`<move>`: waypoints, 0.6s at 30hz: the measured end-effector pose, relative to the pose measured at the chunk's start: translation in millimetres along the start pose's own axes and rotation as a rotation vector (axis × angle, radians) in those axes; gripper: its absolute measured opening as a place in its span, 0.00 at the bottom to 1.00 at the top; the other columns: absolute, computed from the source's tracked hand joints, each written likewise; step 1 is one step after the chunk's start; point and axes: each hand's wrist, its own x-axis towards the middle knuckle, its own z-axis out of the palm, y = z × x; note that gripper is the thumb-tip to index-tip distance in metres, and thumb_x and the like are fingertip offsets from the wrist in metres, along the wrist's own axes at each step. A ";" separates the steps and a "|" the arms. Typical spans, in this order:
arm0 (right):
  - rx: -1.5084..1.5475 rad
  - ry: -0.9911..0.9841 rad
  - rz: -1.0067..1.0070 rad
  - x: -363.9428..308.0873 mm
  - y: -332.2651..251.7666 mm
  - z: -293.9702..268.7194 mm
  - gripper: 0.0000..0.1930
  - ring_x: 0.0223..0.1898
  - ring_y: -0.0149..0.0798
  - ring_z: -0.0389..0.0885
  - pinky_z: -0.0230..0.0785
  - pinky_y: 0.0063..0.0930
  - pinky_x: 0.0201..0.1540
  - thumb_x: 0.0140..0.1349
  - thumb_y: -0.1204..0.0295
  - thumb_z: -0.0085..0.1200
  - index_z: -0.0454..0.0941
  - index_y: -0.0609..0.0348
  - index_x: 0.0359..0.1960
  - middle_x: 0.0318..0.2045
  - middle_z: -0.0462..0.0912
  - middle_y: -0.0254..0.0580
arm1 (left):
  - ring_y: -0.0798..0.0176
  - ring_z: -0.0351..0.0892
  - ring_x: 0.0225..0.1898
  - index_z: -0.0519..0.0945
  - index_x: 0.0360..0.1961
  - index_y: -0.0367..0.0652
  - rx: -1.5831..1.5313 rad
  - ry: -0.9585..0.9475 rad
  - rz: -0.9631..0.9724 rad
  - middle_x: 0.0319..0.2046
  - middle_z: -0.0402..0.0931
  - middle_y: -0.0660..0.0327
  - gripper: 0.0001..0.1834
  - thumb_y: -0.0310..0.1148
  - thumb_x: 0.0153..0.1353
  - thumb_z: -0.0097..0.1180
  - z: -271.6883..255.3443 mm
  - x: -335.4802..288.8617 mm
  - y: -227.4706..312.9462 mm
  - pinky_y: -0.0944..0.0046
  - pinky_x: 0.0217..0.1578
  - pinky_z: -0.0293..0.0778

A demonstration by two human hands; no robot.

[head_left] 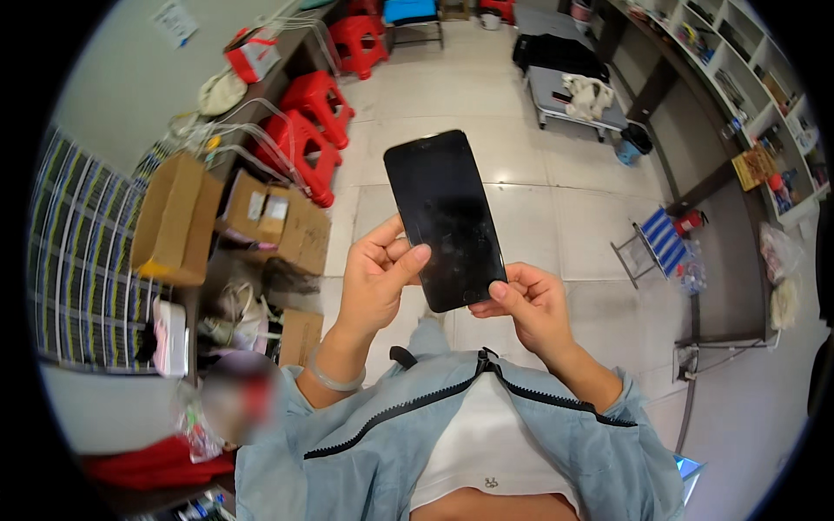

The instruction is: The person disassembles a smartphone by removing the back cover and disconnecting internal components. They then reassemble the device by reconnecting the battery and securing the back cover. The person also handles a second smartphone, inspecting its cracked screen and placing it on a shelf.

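Observation:
A black smartphone (445, 217) with a dark, smudged screen is held up in front of my body, tilted slightly to the left. My left hand (380, 271) grips its left edge, thumb on the front and fingers behind. At the lower right corner, my right hand (527, 304) pinches the phone, its thumb beside the round button and its fingers underneath. A pale bangle (334, 382) circles my left wrist. The sleeves of my light blue zip jacket (347, 460) are pushed up the forearms.
Red plastic stools (300, 148) and cardboard boxes (178, 221) stand along the left. A grey folding bed (573, 95) holds dark and white cloth at the far right. On the right are a blue striped folding stool (662, 243) and wall shelves (738, 65) full of small items. Pale tiles (521, 221) cover the floor.

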 end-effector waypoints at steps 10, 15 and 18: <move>0.137 0.474 -0.162 153.4 -81.0 -131.7 0.10 0.31 0.37 0.83 0.79 0.28 0.37 0.62 0.71 0.52 0.74 0.68 0.38 0.32 0.82 0.48 | 0.66 0.79 0.42 0.58 0.62 0.34 -0.141 -0.409 -0.146 0.43 0.77 0.55 0.31 0.23 0.58 0.54 67.1 285.4 -39.7 0.69 0.41 0.76; 0.084 0.593 -0.291 170.1 -119.6 -211.5 0.11 0.33 0.37 0.83 0.77 0.28 0.38 0.64 0.70 0.50 0.74 0.67 0.40 0.33 0.81 0.48 | 0.63 0.79 0.44 0.56 0.62 0.33 -0.252 -0.706 -0.448 0.44 0.76 0.53 0.35 0.19 0.54 0.56 131.1 396.6 -84.5 0.66 0.46 0.75; 0.063 0.672 -0.402 173.8 -144.3 -271.7 0.10 0.35 0.34 0.82 0.75 0.25 0.38 0.62 0.72 0.52 0.73 0.66 0.41 0.33 0.82 0.47 | 0.65 0.79 0.42 0.63 0.57 0.31 -0.499 -0.782 -0.840 0.43 0.76 0.53 0.26 0.22 0.57 0.53 177.6 457.1 -125.8 0.70 0.42 0.78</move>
